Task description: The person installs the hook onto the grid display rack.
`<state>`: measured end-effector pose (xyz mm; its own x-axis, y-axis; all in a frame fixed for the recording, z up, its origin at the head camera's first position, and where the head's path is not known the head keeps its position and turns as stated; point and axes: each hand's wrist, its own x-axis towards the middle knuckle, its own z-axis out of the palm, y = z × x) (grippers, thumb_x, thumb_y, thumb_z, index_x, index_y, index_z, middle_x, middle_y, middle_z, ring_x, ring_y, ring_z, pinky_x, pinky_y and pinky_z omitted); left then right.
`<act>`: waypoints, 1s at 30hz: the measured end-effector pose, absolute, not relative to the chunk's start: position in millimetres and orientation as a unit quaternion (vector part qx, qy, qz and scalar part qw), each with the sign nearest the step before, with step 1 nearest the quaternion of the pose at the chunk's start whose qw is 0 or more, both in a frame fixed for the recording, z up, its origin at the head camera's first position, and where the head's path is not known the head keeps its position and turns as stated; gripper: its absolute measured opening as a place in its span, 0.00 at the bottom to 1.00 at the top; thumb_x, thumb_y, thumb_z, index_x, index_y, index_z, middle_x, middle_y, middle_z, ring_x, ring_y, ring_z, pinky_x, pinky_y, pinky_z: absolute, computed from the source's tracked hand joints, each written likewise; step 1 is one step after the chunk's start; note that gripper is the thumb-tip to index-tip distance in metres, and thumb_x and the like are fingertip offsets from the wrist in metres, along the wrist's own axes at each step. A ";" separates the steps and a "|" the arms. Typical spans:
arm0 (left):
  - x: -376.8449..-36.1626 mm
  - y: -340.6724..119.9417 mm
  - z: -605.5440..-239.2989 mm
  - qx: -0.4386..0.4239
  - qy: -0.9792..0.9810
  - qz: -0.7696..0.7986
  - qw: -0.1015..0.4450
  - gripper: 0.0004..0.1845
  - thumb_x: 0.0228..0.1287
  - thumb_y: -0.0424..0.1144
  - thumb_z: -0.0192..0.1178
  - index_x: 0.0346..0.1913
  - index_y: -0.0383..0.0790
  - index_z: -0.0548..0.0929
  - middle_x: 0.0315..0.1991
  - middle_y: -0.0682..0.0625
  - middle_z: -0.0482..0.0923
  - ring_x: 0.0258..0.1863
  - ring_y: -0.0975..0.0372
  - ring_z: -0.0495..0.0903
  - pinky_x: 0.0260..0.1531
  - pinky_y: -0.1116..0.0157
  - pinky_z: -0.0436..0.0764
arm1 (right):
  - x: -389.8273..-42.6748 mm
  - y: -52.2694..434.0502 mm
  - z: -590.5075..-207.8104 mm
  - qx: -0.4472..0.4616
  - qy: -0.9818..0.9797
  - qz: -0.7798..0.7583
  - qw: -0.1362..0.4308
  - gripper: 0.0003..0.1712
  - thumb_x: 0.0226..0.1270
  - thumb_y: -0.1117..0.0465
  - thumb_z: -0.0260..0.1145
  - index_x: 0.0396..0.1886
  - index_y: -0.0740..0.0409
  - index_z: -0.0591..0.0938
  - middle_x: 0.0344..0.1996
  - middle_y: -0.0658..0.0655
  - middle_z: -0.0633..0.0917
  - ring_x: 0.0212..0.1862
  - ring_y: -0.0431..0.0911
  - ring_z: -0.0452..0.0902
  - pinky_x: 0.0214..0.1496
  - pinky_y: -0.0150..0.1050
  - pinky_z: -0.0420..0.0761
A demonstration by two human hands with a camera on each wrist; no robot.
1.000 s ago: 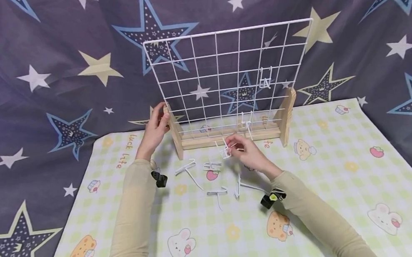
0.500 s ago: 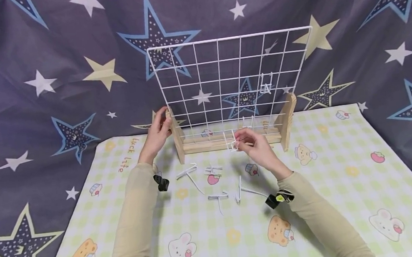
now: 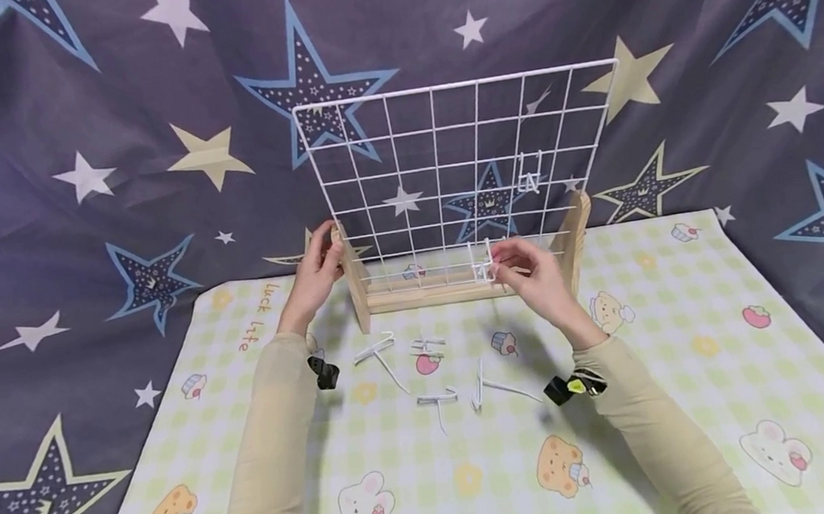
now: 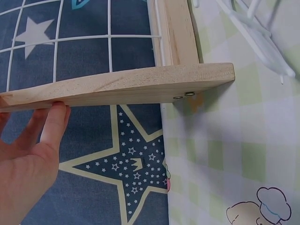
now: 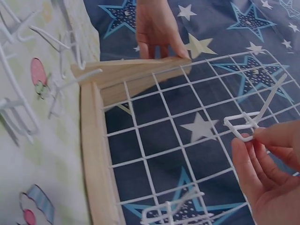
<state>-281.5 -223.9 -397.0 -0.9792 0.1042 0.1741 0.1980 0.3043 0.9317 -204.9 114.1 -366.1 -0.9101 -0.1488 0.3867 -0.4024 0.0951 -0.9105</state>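
Since a second ago our right hand (image 3: 534, 273) has lifted from the mat (image 3: 694, 361) and carried its white wire hook (image 3: 484, 262) up to the lowest row of the wire grid (image 3: 462, 159), while our left hand (image 3: 317, 271) has stayed on the left wooden foot (image 3: 353, 284). From the head view, four more loose hooks (image 3: 435, 372) lie on the mat in front of the stand, and one hook (image 3: 529, 171) already hangs on the grid's right side. In the left wrist view our fingers (image 4: 51, 126) rest straight against the foot's underside edge, bracing rather than gripping. In the right wrist view we pinch the hook (image 5: 246, 124) between thumb and fingertips (image 5: 276, 136), just before a horizontal wire. To seat it well, we judge, we should keep the stand braced, hold the hook's clips level with one wire, and press squarely. Another hook (image 5: 173, 213) low on the grid is cut off by the frame edge, and whether our hook already touches the wire we cannot tell.
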 end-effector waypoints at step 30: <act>-266.3 -217.2 -376.4 -0.099 -0.792 -0.602 0.023 0.27 0.78 0.37 0.43 0.75 0.40 0.53 0.63 0.30 0.62 0.61 0.43 0.66 0.60 0.50 0.72 | -229.6 190.0 -340.6 0.168 -0.683 0.672 0.233 0.09 0.61 0.81 0.62 0.41 0.81 0.76 0.30 0.51 0.84 0.30 0.40 0.81 0.35 0.28 0.83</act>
<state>-266.3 -217.2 -376.4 -0.9791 0.1292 0.1569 0.1858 0.2553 0.9488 -229.6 190.0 -340.6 -0.8350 0.0834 0.5439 -0.5425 0.0402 -0.8391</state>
